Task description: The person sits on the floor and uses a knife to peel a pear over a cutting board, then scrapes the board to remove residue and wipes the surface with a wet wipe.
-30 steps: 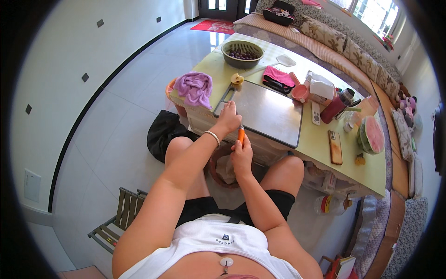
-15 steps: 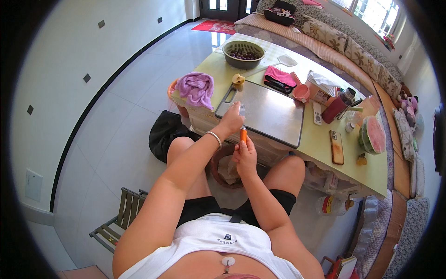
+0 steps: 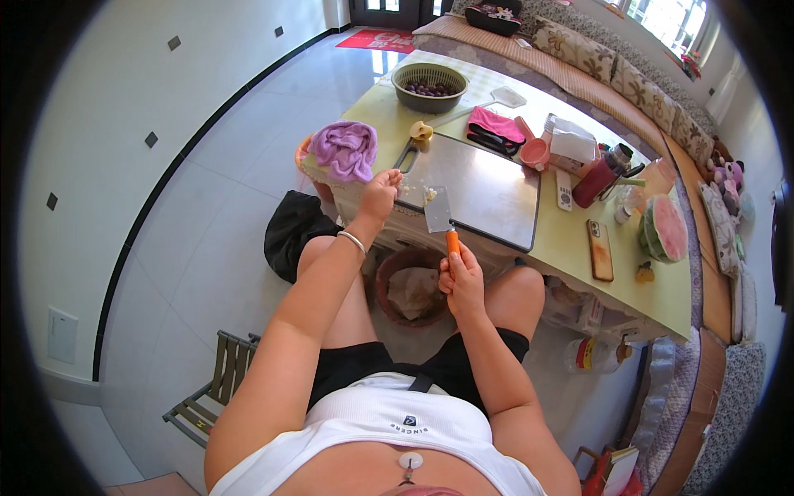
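My right hand (image 3: 463,279) is wrapped around the orange handle of a small kitchen knife (image 3: 438,213), whose broad flat blade reaches over the near edge of a metal cutting board (image 3: 484,186). Pale chopped bits (image 3: 430,195) lie at the blade's far end, with a few more scattered to its left. Close to the board's left corner, my left hand (image 3: 380,197) is held with curled, pinched fingers; whatever is in them is too small to make out. A yellowish cut piece (image 3: 421,131) rests at the board's far left corner, by the handle slot.
A purple towel (image 3: 343,150) lies left of the board. Behind it stand a colander (image 3: 429,88) of dark round fruit and a white spatula (image 3: 507,97). To the right are a thermos (image 3: 602,176), a phone (image 3: 600,250) and a cut watermelon (image 3: 663,229). Below sits a lined bin (image 3: 413,293).
My left hand has moved away from the blade, leftward to the board's corner. The knife has shifted slightly right, and its blade and the pale bits now show.
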Action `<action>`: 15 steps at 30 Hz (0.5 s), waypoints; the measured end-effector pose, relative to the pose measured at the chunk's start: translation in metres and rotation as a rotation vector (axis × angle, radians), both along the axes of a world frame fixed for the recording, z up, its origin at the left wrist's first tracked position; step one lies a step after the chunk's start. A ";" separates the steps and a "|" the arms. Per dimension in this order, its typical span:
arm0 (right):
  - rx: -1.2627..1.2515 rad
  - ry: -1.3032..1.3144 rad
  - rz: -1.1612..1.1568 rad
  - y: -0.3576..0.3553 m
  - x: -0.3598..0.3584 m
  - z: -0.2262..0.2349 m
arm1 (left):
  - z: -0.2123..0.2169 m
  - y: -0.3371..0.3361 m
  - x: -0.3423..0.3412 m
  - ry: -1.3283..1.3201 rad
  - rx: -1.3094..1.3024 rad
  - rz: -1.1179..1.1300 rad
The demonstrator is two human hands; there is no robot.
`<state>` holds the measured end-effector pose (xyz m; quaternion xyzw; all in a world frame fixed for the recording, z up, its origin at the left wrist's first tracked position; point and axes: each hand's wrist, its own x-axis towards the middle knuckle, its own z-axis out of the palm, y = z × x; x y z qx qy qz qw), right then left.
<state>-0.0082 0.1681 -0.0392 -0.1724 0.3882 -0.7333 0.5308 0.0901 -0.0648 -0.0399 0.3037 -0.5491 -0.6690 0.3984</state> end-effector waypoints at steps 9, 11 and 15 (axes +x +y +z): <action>0.189 0.229 -0.055 -0.018 0.013 0.010 | -0.030 -0.012 -0.021 -0.534 -0.457 -0.001; 0.202 0.248 -0.050 -0.024 0.019 0.008 | -0.031 -0.009 -0.023 -0.599 -0.531 0.060; 0.186 0.172 -0.021 -0.032 0.030 0.005 | -0.035 -0.013 -0.023 -0.354 -0.335 -0.005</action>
